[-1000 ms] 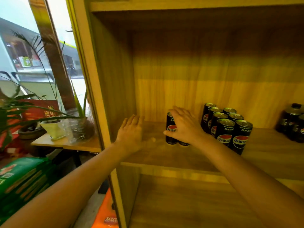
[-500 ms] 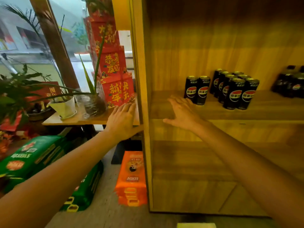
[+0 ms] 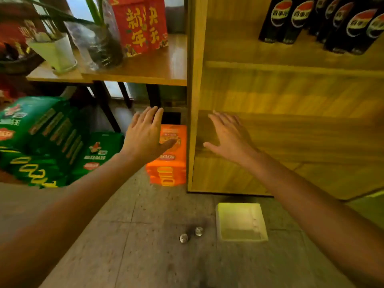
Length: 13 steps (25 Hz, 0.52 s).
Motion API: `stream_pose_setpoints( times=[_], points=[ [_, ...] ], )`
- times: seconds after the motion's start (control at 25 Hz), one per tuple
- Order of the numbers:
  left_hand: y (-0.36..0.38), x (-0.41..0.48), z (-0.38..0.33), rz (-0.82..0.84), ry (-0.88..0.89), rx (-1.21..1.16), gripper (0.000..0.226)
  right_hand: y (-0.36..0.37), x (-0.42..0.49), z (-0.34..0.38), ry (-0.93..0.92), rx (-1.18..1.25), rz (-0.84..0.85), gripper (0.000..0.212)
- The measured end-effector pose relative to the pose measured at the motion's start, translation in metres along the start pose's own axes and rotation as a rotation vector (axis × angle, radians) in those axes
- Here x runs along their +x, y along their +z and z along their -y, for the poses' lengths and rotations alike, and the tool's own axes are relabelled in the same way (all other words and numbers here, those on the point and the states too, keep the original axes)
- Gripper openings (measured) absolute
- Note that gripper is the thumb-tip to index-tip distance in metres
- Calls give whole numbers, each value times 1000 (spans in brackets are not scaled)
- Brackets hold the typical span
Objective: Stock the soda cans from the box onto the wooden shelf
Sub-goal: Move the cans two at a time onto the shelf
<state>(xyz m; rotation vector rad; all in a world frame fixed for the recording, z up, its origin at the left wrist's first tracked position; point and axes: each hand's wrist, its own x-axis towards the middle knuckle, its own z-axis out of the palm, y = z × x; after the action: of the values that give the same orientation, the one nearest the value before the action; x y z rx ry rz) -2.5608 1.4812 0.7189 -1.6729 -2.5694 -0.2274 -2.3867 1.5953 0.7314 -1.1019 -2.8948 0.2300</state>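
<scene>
Nearest you, on the grey tiled floor (image 3: 145, 256), sit two loose soda cans (image 3: 191, 234), seen from above as small silver tops, with a shallow pale box (image 3: 241, 222) just to their right; the box looks empty, though its inside is washed out and hard to read. Above these, both your arms reach forward. Your left hand (image 3: 145, 135) hovers with its fingers spread flat and holding nothing, in front of a stack of orange packs (image 3: 168, 169). Your right hand (image 3: 230, 136) is likewise spread and empty, hanging before the lower part of the wooden shelf (image 3: 291, 59). Green sacks (image 3: 41, 138) lie to the far left. Further off, a side surface (image 3: 145, 69) carries a white pot (image 3: 56, 53), a glass vase and a red gift box (image 3: 141, 23). On the shelf board, top right, stands a cluster of black cans (image 3: 324, 19), so stocking appears nearly done; the two cans on the floor seem to be what is left. The shelved cans are cut off at the frame's top, so you cannot count them.
</scene>
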Motion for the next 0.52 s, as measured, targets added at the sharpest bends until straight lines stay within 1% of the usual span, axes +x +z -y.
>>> stream_pose_setpoints(
  times=[0.12, 0.24, 0.52],
  points=[
    [77, -15, 1, 52, -12, -21, 88, 83, 2, -14, 7, 53, 78, 79],
    [171, -36, 1, 81, -4, -58, 87, 179, -2, -33, -17, 79, 109, 78],
    [459, -97, 6, 181, 8, -71, 85, 465, -17, -82, -65, 91, 155, 77]
  ],
)
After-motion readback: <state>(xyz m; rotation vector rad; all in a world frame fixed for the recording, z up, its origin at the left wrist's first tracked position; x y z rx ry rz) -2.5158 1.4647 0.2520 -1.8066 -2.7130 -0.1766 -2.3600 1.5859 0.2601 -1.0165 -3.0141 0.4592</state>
